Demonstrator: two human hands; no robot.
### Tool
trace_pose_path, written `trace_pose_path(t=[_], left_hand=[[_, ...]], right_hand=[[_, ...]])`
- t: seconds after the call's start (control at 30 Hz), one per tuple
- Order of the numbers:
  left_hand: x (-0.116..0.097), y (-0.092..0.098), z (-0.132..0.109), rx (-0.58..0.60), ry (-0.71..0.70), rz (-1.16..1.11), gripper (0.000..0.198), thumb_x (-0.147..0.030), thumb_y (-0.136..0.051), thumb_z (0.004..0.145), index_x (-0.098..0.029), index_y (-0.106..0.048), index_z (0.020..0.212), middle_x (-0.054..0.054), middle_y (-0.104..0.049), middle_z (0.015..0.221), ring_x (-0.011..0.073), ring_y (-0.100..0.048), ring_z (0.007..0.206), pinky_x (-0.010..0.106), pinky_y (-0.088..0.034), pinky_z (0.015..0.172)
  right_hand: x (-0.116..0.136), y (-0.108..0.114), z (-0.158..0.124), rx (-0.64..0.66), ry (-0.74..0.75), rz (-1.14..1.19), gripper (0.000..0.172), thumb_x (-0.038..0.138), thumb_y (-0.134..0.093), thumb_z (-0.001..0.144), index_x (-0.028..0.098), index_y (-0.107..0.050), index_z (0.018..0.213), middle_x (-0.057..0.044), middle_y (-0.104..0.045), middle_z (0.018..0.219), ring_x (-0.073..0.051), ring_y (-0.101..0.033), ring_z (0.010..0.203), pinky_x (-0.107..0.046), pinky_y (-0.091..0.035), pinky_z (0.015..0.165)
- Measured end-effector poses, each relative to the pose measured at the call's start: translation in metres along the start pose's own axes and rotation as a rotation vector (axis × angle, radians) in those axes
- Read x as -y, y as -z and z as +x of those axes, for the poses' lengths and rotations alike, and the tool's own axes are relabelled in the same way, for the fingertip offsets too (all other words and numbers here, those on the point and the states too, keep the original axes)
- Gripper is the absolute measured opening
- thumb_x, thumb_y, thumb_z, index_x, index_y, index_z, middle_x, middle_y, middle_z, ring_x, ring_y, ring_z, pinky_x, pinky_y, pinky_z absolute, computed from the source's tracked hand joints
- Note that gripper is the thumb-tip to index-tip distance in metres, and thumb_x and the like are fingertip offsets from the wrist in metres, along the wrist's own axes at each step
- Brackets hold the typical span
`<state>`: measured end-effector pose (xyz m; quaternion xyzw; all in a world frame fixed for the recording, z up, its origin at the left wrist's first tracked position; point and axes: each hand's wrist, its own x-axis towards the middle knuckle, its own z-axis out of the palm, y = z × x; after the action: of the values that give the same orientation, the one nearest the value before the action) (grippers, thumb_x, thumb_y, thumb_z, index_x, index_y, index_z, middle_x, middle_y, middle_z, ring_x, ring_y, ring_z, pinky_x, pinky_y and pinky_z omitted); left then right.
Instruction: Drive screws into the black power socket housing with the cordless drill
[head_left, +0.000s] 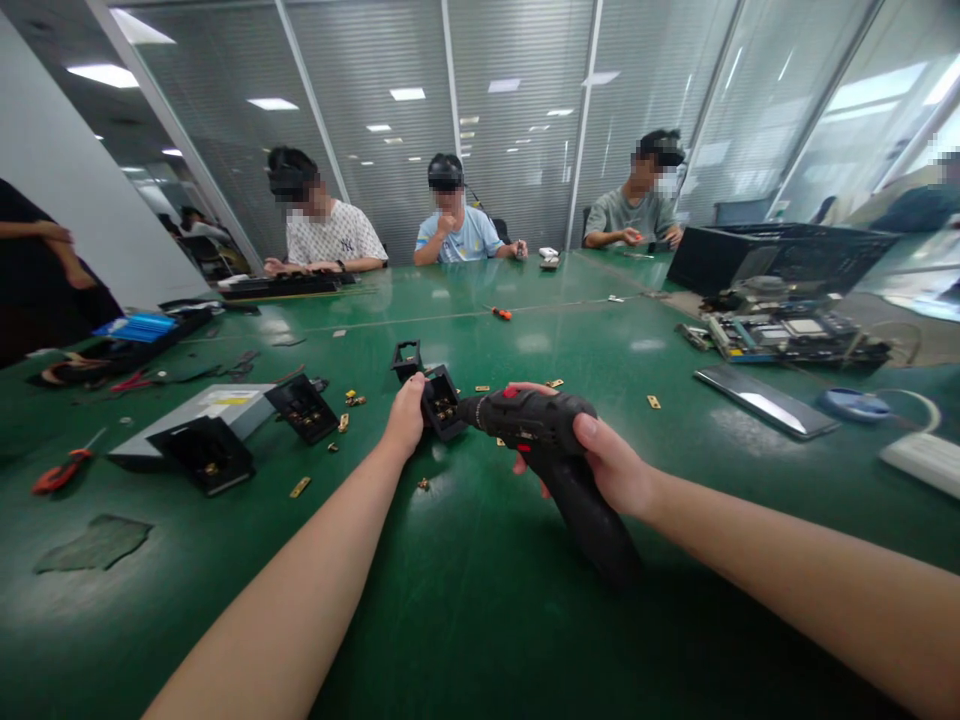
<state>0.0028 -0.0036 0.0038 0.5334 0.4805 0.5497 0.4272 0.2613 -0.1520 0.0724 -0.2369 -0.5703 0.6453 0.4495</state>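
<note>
My right hand (611, 462) is wrapped round a black cordless drill (544, 418) with red buttons, its chuck pointing left. My left hand (406, 415) grips the left edge of a black plastic socket box (444, 405) with brass parts inside, tilted up on the table. The drill's tip reaches the open face of this box; whether a bit touches a screw is too small to tell. Just behind stands a black square frame (406, 358). To the left are two more black boxes with brass parts, one nearer (204, 455) and one farther (303, 408).
Small brass plates (300, 487) and brass bits lie scattered on the green table (465, 600). A silver metal case (247, 405), an orange screwdriver (64, 472), a phone (766, 400) and a circuit board (799, 335) lie around. Several people sit across the table.
</note>
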Motion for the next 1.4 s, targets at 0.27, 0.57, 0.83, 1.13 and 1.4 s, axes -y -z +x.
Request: trace_pose_path(t=[0.27,0.57,0.83,1.13,1.4], left_hand=[[-0.004,-0.001,-0.003,0.002,0.006,-0.006,0.052,-0.069,-0.046,0.084,-0.02,-0.06,0.093,0.003,-0.067,0.077,0.0202,-0.066,0.068,0.032,-0.052,0.058],[0.0,0.0,-0.002,0.0,-0.009,0.016,0.053,-0.069,-0.045,0.084,-0.019,-0.06,0.094,0.003,-0.068,0.079,0.019,-0.065,0.068,0.03,-0.052,0.058],[0.006,0.003,0.003,0.005,-0.015,0.009,0.055,-0.07,-0.045,0.084,-0.019,-0.061,0.097,0.004,-0.068,0.083,0.0196,-0.065,0.071,0.03,-0.051,0.058],[0.007,0.004,0.004,0.007,-0.011,0.002,0.055,-0.071,-0.045,0.084,-0.019,-0.061,0.095,0.002,-0.066,0.078,0.0181,-0.063,0.066,0.029,-0.05,0.056],[0.005,0.004,0.002,-0.005,-0.013,0.019,0.057,-0.071,-0.045,0.084,-0.018,-0.062,0.097,0.003,-0.068,0.08,0.0185,-0.064,0.068,0.029,-0.051,0.059]], right_hand=[[0.0,0.0,0.0,-0.029,0.005,-0.013,0.086,0.069,-0.057,0.079,0.019,-0.038,0.146,-0.011,-0.072,0.09,-0.019,-0.066,0.061,-0.026,-0.054,0.048],[-0.001,0.002,-0.001,-0.043,0.027,-0.008,0.081,0.067,-0.058,0.079,0.021,-0.042,0.144,-0.014,-0.067,0.108,-0.023,-0.069,0.074,-0.028,-0.057,0.05],[-0.004,0.003,0.0,-0.02,0.044,0.005,0.077,0.065,-0.058,0.081,0.023,-0.043,0.143,-0.016,-0.063,0.118,-0.024,-0.069,0.077,-0.029,-0.057,0.05],[-0.007,0.005,0.0,-0.03,0.052,-0.005,0.081,0.067,-0.057,0.08,0.021,-0.041,0.145,-0.018,-0.066,0.118,-0.023,-0.07,0.073,-0.03,-0.057,0.05],[-0.006,0.004,0.0,-0.02,0.065,-0.007,0.08,0.068,-0.057,0.081,0.02,-0.042,0.143,-0.015,-0.069,0.101,-0.024,-0.069,0.072,-0.029,-0.057,0.049]])
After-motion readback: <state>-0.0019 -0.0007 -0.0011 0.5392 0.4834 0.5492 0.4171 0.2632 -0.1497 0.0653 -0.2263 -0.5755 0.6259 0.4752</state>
